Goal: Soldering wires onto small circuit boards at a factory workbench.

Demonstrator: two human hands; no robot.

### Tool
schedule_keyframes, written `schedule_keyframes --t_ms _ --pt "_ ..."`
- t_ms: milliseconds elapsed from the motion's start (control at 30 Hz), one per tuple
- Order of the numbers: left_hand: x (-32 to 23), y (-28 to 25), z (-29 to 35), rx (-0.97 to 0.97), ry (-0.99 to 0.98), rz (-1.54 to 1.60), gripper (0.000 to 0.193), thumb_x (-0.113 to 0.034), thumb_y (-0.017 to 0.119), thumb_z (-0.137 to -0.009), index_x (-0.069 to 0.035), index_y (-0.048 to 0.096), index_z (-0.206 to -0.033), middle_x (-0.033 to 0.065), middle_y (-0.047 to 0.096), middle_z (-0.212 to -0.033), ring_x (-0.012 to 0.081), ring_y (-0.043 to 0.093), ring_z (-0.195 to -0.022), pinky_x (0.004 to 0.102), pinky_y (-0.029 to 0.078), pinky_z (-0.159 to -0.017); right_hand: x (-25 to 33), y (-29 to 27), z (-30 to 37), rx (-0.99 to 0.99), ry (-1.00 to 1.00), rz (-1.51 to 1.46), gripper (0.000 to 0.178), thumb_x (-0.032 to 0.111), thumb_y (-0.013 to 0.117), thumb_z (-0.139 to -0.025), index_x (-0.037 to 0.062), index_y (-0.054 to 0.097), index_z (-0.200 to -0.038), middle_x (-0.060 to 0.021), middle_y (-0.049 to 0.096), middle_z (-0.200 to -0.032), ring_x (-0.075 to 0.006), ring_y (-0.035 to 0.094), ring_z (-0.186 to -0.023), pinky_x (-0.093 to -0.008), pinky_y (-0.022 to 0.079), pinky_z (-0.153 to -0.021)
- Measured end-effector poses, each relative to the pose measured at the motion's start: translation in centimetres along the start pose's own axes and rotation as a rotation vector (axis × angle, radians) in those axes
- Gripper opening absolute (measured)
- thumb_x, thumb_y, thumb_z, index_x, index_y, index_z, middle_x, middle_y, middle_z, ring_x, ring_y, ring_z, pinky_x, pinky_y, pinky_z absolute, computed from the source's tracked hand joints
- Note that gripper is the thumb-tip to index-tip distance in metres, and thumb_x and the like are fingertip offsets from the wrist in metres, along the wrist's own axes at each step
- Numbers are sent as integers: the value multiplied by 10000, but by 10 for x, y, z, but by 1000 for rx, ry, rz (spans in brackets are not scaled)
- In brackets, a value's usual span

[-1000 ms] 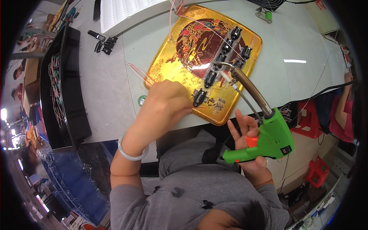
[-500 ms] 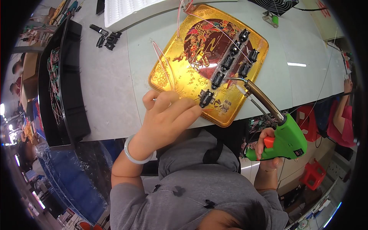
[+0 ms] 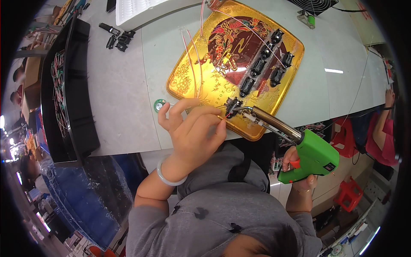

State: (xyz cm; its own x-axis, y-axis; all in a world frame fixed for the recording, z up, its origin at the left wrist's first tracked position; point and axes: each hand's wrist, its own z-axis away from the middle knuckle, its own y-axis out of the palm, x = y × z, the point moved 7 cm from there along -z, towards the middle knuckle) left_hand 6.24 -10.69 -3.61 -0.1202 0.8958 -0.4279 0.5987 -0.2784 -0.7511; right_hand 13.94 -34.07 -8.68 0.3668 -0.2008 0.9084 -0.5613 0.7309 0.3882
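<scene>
My left hand [image 3: 192,130] pinches a thin red wire [image 3: 224,116] and holds its end at a small black component [image 3: 232,105] on the near edge of a gold tray [image 3: 188,81]. My right hand [image 3: 299,169] grips a green soldering gun [image 3: 312,156]; its metal barrel [image 3: 272,122] points left, with the tip right at that component. Several more black components [image 3: 263,64] lie in rows on the tray, and thin pink wires [image 3: 192,55] trail across it.
A black rack of wired parts [image 3: 64,85] stands at the left of the white table [image 3: 124,85]. Small black parts [image 3: 117,38] lie near the back beside a white box [image 3: 137,10]. A small green disc [image 3: 160,105] sits by the tray. Red stools [image 3: 349,192] stand at the right.
The view has shifted. The soldering gun's tip has come down from above the tray to the near-edge component, and my left hand has brought the red wire to that same spot.
</scene>
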Motion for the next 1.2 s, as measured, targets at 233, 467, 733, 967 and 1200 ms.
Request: schedule_keyframes --t_ms 233,467,733,967,1200 --pt "1 2 2 21 2 34 171 -103 675 -593 -148 523 -658 -73 599 -786 190 496 -930 414 176 -920 -5 2 -3 2 17 -46 633 553 632 -638 -39 553 -849 -123 530 -727 -203 527 -647 -264 418 -522" --pt "3 5 2 39 -6 49 163 -100 672 -596 -142 523 -649 -68 597 -794 197 496 -932 417 187 -906 -2 7 -8 5 -1 21 560 579 544 -684 23 482 -712 -61 425 -607 -140 413 -527 -231 353 -449" --pt "3 5 0 58 -5 59 159 -102 672 -600 -141 526 -650 -66 596 -801 198 492 -941 409 194 -902 -4 8 -9 -21 -3 25 556 583 533 -694 31 470 -687 -46 415 -582 -124 392 -497 -225 332 -442" --pt "3 5 1 59 -11 63 158 -99 672 -600 -140 527 -648 -65 599 -802 198 492 -942 407 196 -901 -5 7 -9 -21 16 44 552 577 527 -700 29 469 -689 -44 414 -586 -120 388 -505 -220 328 -441" --pt "3 5 -1 77 -26 62 147 -89 670 -596 -141 538 -634 -58 617 -798 208 495 -945 397 205 -905 -9 9 -7 -12 33 15 540 576 529 -699 39 470 -688 -45 417 -597 -121 386 -523 -220 324 -457"
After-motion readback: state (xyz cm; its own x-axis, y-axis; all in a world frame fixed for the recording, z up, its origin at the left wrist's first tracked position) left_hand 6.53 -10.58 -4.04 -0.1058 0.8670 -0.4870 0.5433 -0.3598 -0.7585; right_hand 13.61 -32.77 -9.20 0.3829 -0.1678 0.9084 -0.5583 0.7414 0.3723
